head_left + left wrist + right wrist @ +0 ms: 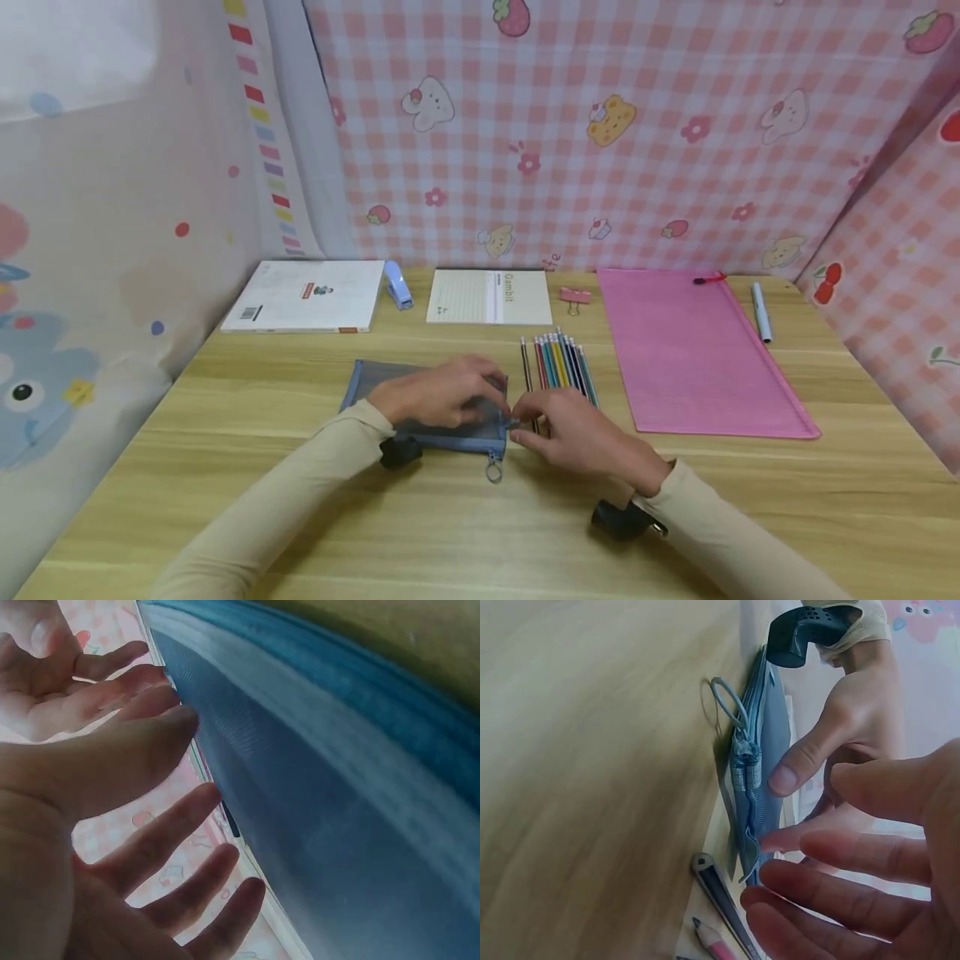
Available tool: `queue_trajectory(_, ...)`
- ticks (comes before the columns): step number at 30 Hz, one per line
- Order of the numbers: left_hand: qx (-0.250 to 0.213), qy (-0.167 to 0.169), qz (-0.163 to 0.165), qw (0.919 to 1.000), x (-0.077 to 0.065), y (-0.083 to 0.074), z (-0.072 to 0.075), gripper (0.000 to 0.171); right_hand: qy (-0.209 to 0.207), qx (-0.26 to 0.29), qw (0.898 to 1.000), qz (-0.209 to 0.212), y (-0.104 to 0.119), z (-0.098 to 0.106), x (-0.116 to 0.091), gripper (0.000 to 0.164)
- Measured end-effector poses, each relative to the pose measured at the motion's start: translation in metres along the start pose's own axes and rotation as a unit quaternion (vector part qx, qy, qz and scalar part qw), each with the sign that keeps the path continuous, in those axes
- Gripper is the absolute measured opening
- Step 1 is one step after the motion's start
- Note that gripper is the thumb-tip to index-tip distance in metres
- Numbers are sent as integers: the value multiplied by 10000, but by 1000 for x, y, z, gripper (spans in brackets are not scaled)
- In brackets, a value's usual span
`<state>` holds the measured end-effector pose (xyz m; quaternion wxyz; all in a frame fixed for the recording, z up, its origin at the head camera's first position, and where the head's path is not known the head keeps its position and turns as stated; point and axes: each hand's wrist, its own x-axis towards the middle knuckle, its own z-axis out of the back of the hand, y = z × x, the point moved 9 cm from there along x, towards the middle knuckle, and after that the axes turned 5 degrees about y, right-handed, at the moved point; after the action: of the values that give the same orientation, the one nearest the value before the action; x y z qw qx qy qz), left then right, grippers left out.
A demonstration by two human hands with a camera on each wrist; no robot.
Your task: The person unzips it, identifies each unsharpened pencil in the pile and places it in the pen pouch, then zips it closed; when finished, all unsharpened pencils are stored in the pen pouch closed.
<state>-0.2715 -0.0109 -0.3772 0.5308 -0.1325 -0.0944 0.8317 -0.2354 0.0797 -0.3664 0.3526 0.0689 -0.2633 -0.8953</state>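
A blue-grey mesh zip pouch (450, 439) lies flat on the table, with a ring pull (493, 468) hanging at its near right corner. Over the pouch's right part is my left hand (442, 393), its thumb and index finger apart and the index fingertip at the pouch's right edge. My right hand (577, 432) meets it from the right, fingertips beside that edge. In the right wrist view the right fingers (832, 889) are fairly straight, thumb apart, nothing visible between them. Several pencils (558, 360) lie beyond the right hand, which partly covers them.
Along the back lie a white book (330, 292), a lilac stapler (398, 285), a notepad (457, 296) and a pink binder clip (575, 296). At the right are a pink mesh folder (675, 358) and a light blue pen (761, 312). Patterned cloth walls surround the table (450, 542).
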Motion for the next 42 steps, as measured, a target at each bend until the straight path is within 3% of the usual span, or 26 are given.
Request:
queue_trajectory(10,416,64,-139,9990,9,-6,-11,30,-92,-280,9992,287,9,-2,-5,18)
queue_trajectory(18,604,43,128,9981,14,-3,-10,38,-277,-210,9982,484,13,1,-2,13)
queue_trajectory(28,758,80,42,9971,21,-10,-12,27,-405,15,9991,108,1,13,-4,12)
queue_trajectory(35,171,64,405,9990,8,4,-5,37,-451,69,9989,147,0,17,-5,11)
queue_trajectory(42,-285,-269,467,9981,5,15,15,26,-565,-83,9983,111,0,20,-6,6)
